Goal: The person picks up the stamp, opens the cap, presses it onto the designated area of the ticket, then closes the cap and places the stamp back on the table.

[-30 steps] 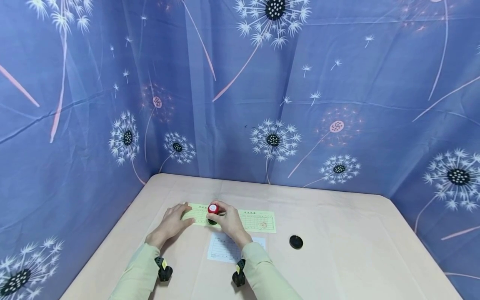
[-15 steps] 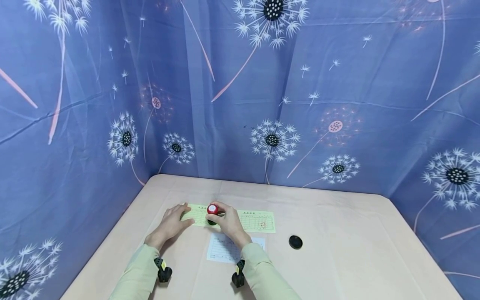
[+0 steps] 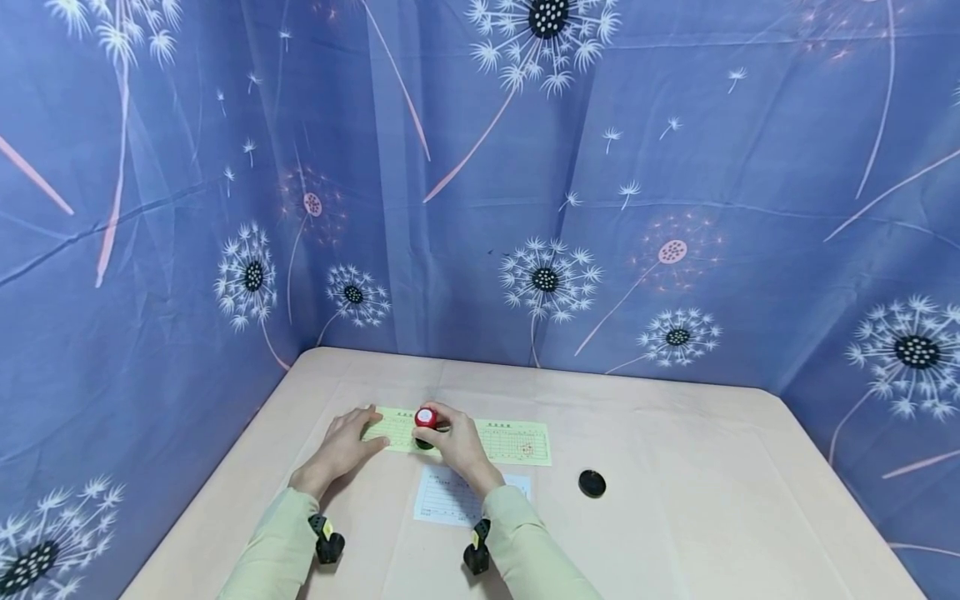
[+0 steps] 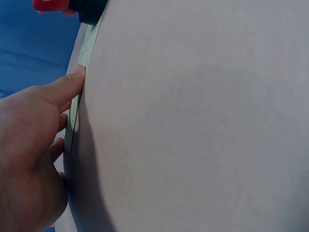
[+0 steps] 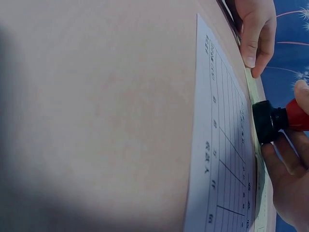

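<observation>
A stamp with a red knob and a dark round base stands on a green printed form. My right hand pinches its red knob between thumb and fingers. In the right wrist view, the stamp's dark base touches the paper. With fingers spread, my left hand rests on the left end of that form. The left wrist view has the left thumb lying along the paper's edge. Further right, a green form carries a red stamp mark; whether both forms are one sheet, I cannot tell.
Nearer to me lies a white ruled slip, partly under my right forearm. A round black cap sits on the pinkish tabletop to the right. Blue curtains with dandelion prints hang behind and beside the table.
</observation>
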A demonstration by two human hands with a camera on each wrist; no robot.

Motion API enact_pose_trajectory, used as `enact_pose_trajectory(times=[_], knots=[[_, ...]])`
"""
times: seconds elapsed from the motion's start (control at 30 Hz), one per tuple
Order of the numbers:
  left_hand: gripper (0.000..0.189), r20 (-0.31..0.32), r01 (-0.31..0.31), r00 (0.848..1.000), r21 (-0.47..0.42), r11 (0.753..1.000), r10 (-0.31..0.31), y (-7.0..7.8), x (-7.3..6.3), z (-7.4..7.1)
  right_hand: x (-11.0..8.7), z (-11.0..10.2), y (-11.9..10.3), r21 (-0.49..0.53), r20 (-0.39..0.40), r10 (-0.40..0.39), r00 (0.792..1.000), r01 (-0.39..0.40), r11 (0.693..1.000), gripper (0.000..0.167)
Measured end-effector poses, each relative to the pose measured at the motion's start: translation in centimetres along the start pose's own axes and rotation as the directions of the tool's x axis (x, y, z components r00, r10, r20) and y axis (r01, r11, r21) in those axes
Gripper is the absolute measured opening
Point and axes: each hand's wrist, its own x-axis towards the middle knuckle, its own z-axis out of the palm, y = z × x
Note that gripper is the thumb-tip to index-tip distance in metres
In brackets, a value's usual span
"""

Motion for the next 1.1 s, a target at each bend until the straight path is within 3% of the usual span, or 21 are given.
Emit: enact_pose_trajectory(times=[0.7, 1.1], knots=[[0.055, 0.000, 0.004, 1.000, -0.006, 1.000, -0.004, 0.05, -0.05, 0.02, -0.09, -0.12, -0.11, -0.017, 0.006, -0.009, 1.000, 0.009, 1.000, 0.043], [0.056, 0.012, 0.019, 1.000, -0.006, 1.000, -0.019, 0.00, 0.09, 0.11, 0.00, -0.28, -0.61, -0.021, 0.028, 0.045, 0.999, -0.044, 0.999, 0.038]])
